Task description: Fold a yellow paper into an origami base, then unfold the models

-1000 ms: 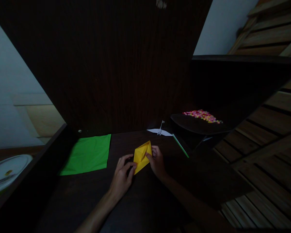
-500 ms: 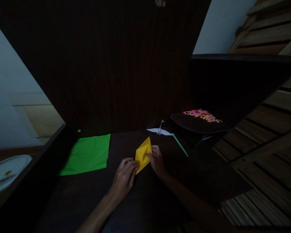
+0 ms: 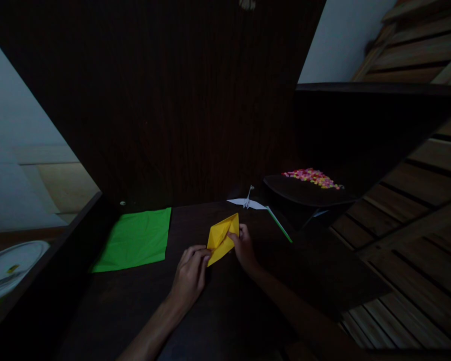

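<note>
Yellow paper (image 3: 222, 240) betw your hands, over dk table (image 3: 143, 311); top tip swung R vs 0.5 s ago. Your L hand (image 3: 191, 271) pinches lower corner, R hand (image 3: 244, 248) R edge. Pale wall (image 3: 18, 100) far L.

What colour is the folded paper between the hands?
The folded paper is yellow, seen best in the head view.

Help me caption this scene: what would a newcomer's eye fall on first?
Probably the yellow folded paper, bright against the dark tabletop, held between the left hand and right hand. Next might come the green sheet lying to the left and the heap of pink, red and yellow pieces at the right. A white folded bird stands out beyond the hands.
</note>
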### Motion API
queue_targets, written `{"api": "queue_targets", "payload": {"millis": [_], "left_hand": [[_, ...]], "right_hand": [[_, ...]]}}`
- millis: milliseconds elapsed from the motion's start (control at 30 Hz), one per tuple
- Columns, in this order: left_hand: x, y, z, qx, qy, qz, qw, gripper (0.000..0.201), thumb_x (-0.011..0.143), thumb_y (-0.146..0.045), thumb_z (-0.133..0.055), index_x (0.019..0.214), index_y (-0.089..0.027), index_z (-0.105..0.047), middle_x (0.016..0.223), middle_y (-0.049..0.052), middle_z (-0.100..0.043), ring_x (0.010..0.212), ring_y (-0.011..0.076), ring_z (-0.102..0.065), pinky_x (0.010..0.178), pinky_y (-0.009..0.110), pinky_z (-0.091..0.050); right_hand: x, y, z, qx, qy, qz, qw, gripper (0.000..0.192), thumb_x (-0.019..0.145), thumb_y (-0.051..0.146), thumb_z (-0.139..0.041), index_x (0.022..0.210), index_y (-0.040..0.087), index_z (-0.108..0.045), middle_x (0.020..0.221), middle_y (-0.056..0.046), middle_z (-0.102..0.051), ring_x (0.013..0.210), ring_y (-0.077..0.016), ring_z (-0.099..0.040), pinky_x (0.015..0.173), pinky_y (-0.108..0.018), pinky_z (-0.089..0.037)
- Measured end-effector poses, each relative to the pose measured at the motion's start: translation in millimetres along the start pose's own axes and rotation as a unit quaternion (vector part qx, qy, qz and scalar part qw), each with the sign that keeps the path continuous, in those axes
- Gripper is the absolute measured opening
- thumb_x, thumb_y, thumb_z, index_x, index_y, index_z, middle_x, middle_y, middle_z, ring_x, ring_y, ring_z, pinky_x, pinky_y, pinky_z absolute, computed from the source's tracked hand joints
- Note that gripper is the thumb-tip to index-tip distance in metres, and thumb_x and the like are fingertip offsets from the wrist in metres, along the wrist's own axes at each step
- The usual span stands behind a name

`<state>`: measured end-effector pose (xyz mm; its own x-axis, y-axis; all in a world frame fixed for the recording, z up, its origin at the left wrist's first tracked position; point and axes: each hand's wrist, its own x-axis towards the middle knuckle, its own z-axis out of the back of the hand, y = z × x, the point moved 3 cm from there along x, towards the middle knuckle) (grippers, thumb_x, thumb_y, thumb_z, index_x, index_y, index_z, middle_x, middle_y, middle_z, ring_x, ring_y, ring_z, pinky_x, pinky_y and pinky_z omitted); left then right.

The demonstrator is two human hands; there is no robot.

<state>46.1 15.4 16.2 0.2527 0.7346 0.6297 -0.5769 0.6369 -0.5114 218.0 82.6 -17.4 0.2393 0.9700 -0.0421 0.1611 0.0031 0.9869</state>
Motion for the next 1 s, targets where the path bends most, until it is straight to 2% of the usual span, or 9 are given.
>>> {"api": "queue_targets", "payload": {"millis": [133,267,433,567,733,867,1000], "left_hand": [[0,-2,1.0,-0.022,-0.005,-0.012,1.000,0.015,0.093,-0.009,-0.046,0.100,-0.020,-0.055,0.100,0.009,-0.063,0.094,0.0202,-0.063,0.080,0.036,-0.056],[0,-5,1.0,-0.050,-0.003,-0.036,0.998,0.016,0.094,-0.008,-0.045,0.102,-0.020,-0.053,0.104,0.010,-0.064,0.100,0.0205,-0.064,0.082,0.036,-0.057],[-1,-13,1.4,-0.063,0.038,-0.108,0.992,0.029,0.092,-0.004,-0.047,0.115,-0.021,-0.052,0.112,0.011,-0.065,0.107,0.0205,-0.063,0.084,0.034,-0.056],[-3,-16,0.5,-0.058,0.067,-0.122,0.989,0.030,0.091,-0.004,-0.048,0.115,-0.020,-0.052,0.112,0.013,-0.064,0.105,0.0214,-0.062,0.086,0.035,-0.055],[-4,-15,2.3,-0.066,0.075,-0.096,0.990,0.026,0.092,-0.007,-0.048,0.114,-0.020,-0.053,0.112,0.012,-0.062,0.107,0.0224,-0.060,0.089,0.038,-0.053],[-3,-12,4.6,-0.085,0.088,-0.048,0.991,0.027,0.095,-0.013,-0.045,0.119,-0.019,-0.053,0.110,0.012,-0.063,0.105,0.0226,-0.060,0.088,0.039,-0.052],[-2,-8,7.8,-0.117,0.041,0.009,0.992,0.025,0.097,-0.017,-0.039,0.113,-0.020,-0.059,0.103,0.010,-0.065,0.099,0.0217,-0.061,0.084,0.037,-0.052]], "right_hand": [[3,-1,0,0.028,0.003,-0.042,0.999,0.031,0.067,0.036,-0.066,0.089,0.023,-0.047,0.072,0.002,-0.064,0.055,-0.0176,-0.059,0.040,-0.024,-0.040],[9,-4,4,0.052,-0.011,-0.049,0.997,0.027,0.068,0.037,-0.066,0.086,0.023,-0.051,0.073,0.000,-0.066,0.064,-0.0205,-0.063,0.052,-0.028,-0.048],[12,-5,7,0.074,-0.008,-0.039,0.996,0.029,0.070,0.038,-0.064,0.093,0.021,-0.058,0.086,-0.003,-0.069,0.078,-0.0234,-0.065,0.068,-0.033,-0.052],[10,-4,9,0.073,0.006,-0.030,0.997,0.034,0.060,0.029,-0.070,0.091,0.021,-0.060,0.077,0.001,-0.065,0.074,-0.0208,-0.062,0.066,-0.030,-0.050],[4,-2,5,0.069,0.068,-0.035,0.995,0.040,0.057,0.025,-0.069,0.097,0.021,-0.062,0.074,0.002,-0.062,0.069,-0.0188,-0.060,0.062,-0.028,-0.047],[0,0,2,0.061,0.080,-0.054,0.993,0.037,0.056,0.024,-0.068,0.093,0.021,-0.062,0.072,0.002,-0.063,0.068,-0.0198,-0.061,0.061,-0.029,-0.048],[-4,6,0,0.060,0.087,-0.057,0.993,0.033,0.055,0.022,-0.069,0.087,0.021,-0.062,0.072,0.002,-0.064,0.066,-0.0195,-0.062,0.059,-0.029,-0.049]]}}
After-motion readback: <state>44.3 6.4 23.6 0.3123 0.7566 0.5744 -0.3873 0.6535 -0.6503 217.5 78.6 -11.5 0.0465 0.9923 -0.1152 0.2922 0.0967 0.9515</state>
